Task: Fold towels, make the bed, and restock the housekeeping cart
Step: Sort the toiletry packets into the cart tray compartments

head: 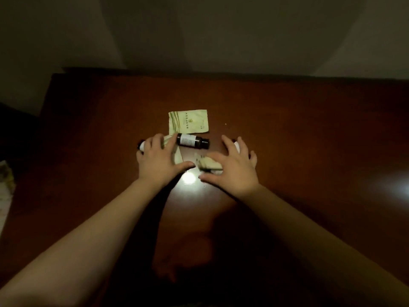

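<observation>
A small dark brown bottle with a white label (pixel 192 141) lies on its side on the shiny red-brown wooden table (pixel 309 129). Its long way runs left to right, with the cap end pointing right. It sits just past the fingertips of the left hand (pixel 159 160), and one fingertip looks to be touching its left end. The right hand (pixel 234 167) is a bit farther from it, so the left hand looks like the better one to pick it up. Both hands lie flat with the fingers spread apart, and neither one is wrapped around anything. Under the left hand is a soft pale green packet (pixel 178 155), and something with a white end (pixel 141 145) peeks out past its far side (maybe another bottle, it is too dark to tell). The right hand rests on a crumpled pale packet (pixel 209 163). A flat pale green square packet with stripes (pixel 188 121) lies just behind the bottle, close to it. To grab the bottle, the fingers should probably close across its short way.
</observation>
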Demonstrator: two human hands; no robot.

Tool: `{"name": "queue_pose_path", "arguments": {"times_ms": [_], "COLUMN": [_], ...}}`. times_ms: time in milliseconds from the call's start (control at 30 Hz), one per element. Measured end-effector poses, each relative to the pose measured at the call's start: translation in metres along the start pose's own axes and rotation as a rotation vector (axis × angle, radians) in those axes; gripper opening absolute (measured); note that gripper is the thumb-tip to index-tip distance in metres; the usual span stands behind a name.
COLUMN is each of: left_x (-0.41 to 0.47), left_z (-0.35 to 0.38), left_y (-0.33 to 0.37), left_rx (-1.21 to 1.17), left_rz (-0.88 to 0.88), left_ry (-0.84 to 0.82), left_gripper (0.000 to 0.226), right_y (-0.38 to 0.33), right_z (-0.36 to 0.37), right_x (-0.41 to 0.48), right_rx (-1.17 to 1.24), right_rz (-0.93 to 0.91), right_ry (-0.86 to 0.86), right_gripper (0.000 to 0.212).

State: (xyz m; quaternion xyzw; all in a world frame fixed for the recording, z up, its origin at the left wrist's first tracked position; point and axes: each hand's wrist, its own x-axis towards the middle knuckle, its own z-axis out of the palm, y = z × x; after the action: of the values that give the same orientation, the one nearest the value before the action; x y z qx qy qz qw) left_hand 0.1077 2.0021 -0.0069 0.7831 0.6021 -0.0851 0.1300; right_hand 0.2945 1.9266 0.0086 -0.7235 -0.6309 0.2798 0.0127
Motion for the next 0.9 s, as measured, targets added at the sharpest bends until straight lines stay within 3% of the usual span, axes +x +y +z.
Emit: {"name": "queue_pose_path", "arguments": {"times_ms": [100,233,400,533,633,700,800,900], "left_x": [-0.026,-0.066,-0.096,-0.104,-0.118,-0.132,-0.155,-0.185], "left_z": [0.011,0.023,0.031,0.015,-0.022,-0.049,-0.072,-0.082], "left_y": [0.01,0.016,0.027,0.031,0.033,0.037,0.045,0.058], "left_rx": [-0.026,-0.192,-0.181,-0.56,-1.22,-1.676,-1.964,-2.091], "left_rz": [0.029,0.065,0.166,0.006,-0.313,-0.455,-0.501,-0.441], "left_ry": [0.074,0.159,0.037,0.057,-0.058,-0.204,-0.274,-0.321], "left_gripper": [0.062,0.037,0.031,0.006,0.02,0.019,0.027,0.027], "right_y": [-0.01,-0.008,-0.009,-0.019,-0.027,-0.035,-0.051,-0.075], "right_z": [0.03,0.043,0.037,0.033,0.018,-0.001,-0.023,-0.031], "right_x": [-0.016,-0.04,-0.057,-0.076,-0.089,-0.101,-0.119,-0.148], "right_rx": [-0.214,-0.18,-0.073,0.506,1.233,1.578,1.777,1.645], "right_rz": [-0.04,-0.145,-0.111,0.142,0.419,0.517,0.456,0.304], "right_ry": [0.085,0.24,0.052,0.175,0.123,0.043,0.033,0.126], "right_gripper": [0.05,0.037,0.033,0.012,0.013,0.026,0.03,0.026]}}
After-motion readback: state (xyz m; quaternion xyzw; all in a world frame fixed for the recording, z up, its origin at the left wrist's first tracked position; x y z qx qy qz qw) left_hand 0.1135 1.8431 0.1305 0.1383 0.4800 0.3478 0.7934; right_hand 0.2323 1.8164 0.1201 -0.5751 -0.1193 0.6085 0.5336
